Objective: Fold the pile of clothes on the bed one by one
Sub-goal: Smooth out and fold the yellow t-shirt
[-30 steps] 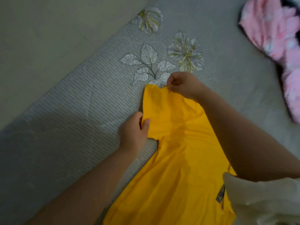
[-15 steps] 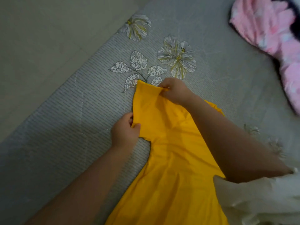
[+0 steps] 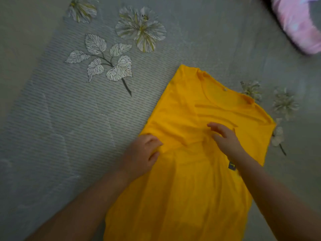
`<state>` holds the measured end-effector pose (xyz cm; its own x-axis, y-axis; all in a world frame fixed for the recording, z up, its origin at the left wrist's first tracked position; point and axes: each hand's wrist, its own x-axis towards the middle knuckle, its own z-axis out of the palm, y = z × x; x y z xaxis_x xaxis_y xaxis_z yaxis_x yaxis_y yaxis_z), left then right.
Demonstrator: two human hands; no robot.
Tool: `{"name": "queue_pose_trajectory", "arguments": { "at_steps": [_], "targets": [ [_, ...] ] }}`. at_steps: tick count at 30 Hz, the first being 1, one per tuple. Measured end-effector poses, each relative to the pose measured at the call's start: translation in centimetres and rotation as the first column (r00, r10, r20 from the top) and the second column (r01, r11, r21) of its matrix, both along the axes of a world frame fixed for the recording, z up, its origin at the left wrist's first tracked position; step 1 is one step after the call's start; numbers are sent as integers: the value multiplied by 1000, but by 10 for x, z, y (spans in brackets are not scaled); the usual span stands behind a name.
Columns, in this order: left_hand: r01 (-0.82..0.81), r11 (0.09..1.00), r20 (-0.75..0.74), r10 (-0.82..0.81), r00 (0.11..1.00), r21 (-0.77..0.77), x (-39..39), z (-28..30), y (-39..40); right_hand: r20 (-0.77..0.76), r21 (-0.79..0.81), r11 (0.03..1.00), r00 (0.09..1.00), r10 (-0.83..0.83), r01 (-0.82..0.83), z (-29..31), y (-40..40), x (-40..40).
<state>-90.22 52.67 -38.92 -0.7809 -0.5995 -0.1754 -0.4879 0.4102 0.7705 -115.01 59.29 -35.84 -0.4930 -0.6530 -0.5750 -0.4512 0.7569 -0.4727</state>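
Head view, sole entry. Yellow T-shirt (image 3: 199, 153): lies spread on the bed (image 3: 69, 127), neckline toward the far side, hem running off the bottom of the frame; a small dark label shows near the right edge. A second ago its left sleeve was held up between both hands; that sleeve now lies folded in over the body, giving a straight left edge.

Left hand (image 3: 141, 154): fingers curled into the cloth at the left edge, pinching a bunch of it just below the folded sleeve.

Right hand (image 3: 224, 139): released, fingers straight and spread, lying on or just over the chest of the shirt; contact cannot be told. It has let go of the sleeve corner it pinched earlier.

Bed cover: grey, printed with leaves and flowers.

Pink garment (image 3: 298, 25): far right corner of the bed, well apart from the shirt, blurred.

Assessment: first side fold appears done; smoothing seems under way. The right sleeve is not seen folded in, so the shirt is probably under halfway, with the pink item not yet begun.
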Motion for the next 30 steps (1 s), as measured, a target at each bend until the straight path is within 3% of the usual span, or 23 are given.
{"name": "queue_pose_trajectory", "arguments": {
  "at_steps": [2,4,6,9,11,14,18,21,24,30],
  "targets": [
    [-135,984,8,137,990,-115,5,-3,-2,-49,-29,992,991,-126,125,-12,0,12],
    [-208,963,90,226,970,-173,6,-6,-5,-160,16,996,984,-83,87,-23,-5,20],
    [-261,956,148,279,949,-131,3,-10,-8,-208,87,996,978,-18,37,-30,-13,24],
    [-244,960,107,259,960,-140,-4,-13,-15,-324,212,976,938,121,-52,-30,-28,23],
    [-258,956,50,267,962,-142,-8,-14,-22,-389,136,987,911,134,-87,-25,-47,20],
    [-259,953,-6,261,965,-155,-7,-17,-27,-287,-51,993,954,90,-108,-20,-90,20],
    [-276,954,-47,272,961,-119,5,-22,-31,-136,-50,972,966,220,-229,-24,-145,22],
    [-281,958,-48,279,959,-55,13,-26,-37,-71,-99,971,974,213,-219,-22,-172,22],
    [-308,949,-53,305,951,-68,18,-28,-42,-101,-189,949,967,236,-251,-25,-198,29],
    [-319,883,128,381,916,-344,30,-38,-57,-221,-170,932,934,280,-320,-48,-233,44]
  ]
}}
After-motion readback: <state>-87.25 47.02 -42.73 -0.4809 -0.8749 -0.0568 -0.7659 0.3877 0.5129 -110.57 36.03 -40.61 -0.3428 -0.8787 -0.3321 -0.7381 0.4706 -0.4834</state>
